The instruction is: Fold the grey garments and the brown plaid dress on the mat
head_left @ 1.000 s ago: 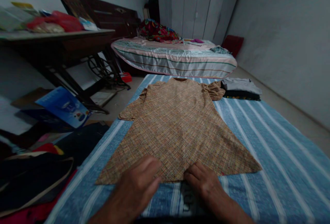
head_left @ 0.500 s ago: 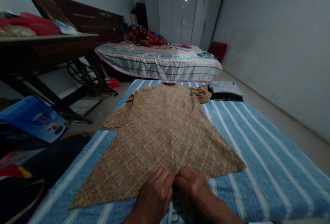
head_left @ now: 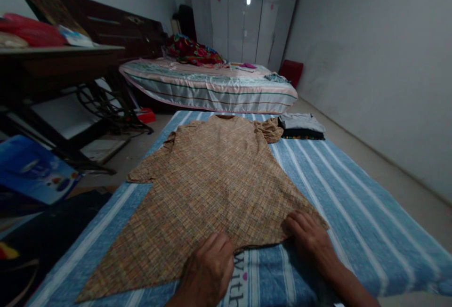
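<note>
A tan checked dress (head_left: 212, 184) lies spread flat on a blue striped sheet (head_left: 353, 203), neck end away from me. My left hand (head_left: 208, 269) rests palm down on the middle of the hem, fingers flat on the cloth. Out at the hem's right corner, my right hand (head_left: 309, 238) lies flat with its fingers stretched over the fabric. Neither hand holds anything.
A folded pile of clothes (head_left: 301, 126) sits at the sheet's far right. Beyond it is a bed (head_left: 208, 85) with bright cloth heaped on it. A dark table with an iron frame (head_left: 70, 90) and a blue box (head_left: 31, 168) stand at the left. Wardrobe doors (head_left: 243, 15) close the far end.
My right hand has slid right along the hem from the middle to the corner. My left hand stays near the middle. The view has shifted right.
</note>
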`<state>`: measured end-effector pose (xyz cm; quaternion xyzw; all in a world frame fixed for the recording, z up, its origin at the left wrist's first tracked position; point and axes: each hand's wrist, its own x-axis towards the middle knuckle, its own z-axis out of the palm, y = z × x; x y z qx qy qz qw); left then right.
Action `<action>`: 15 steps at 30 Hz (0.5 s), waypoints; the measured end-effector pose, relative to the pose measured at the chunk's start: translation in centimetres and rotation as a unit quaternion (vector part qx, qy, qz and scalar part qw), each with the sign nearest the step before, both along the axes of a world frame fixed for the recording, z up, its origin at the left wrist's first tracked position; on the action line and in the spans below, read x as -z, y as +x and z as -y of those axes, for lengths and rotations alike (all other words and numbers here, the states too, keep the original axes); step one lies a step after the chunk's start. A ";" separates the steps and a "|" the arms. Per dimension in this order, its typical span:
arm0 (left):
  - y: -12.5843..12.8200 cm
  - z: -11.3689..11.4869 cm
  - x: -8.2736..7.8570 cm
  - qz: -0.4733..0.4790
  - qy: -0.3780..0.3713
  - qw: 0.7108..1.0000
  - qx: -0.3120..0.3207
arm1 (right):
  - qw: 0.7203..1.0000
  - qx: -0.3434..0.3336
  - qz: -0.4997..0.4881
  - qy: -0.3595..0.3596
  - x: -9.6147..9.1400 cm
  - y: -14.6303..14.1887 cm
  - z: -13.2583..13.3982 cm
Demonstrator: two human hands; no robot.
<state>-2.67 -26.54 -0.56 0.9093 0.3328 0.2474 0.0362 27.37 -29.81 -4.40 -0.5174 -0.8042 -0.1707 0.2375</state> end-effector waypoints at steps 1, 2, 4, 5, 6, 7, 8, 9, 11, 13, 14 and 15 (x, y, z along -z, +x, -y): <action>0.0 0.0 0.0 0.003 0.002 1.000 0.000 | 0.999 0.027 0.019 0.011 0.0 1.4 0.1; 0.1 -0.1 0.0 0.006 0.004 1.000 0.001 | 0.998 0.056 0.039 0.004 0.1 2.6 0.1; 0.0 -0.3 -0.2 0.009 0.001 1.000 0.009 | 0.992 0.108 0.058 -0.009 0.0 4.6 0.2; 0.0 -0.4 -0.4 0.007 -0.005 1.000 0.017 | 0.990 0.126 0.062 -0.014 0.0 5.4 0.2; -0.1 -0.5 -0.6 0.003 -0.012 1.000 0.028 | 0.988 0.138 0.065 -0.010 0.0 6.0 0.3; -0.1 -0.6 -0.9 -0.003 -0.020 0.999 0.039 | 0.987 0.144 0.070 0.001 -0.1 6.6 0.4; -0.2 -0.7 -1.2 -0.011 -0.027 0.998 0.049 | 0.986 0.147 0.077 0.015 -0.1 7.0 0.5; -0.3 -0.7 -1.3 -0.022 -0.034 0.998 0.058 | 0.985 0.146 0.085 0.030 -0.2 7.4 0.7; -0.5 -0.7 -1.1 -0.046 -0.044 0.996 0.069 | 0.983 0.142 0.100 0.052 -0.2 8.0 1.2; -0.8 -0.7 -0.3 -0.074 -0.051 0.992 0.083 | 0.982 0.139 0.109 0.060 -0.2 8.4 1.9; -0.9 -0.8 0.3 -0.086 -0.052 0.991 0.090 | 0.982 0.136 0.112 0.061 -0.1 8.5 2.2; -1.1 -0.8 0.8 -0.096 -0.052 0.990 0.094 | 0.983 0.131 0.115 0.061 0.0 8.5 2.6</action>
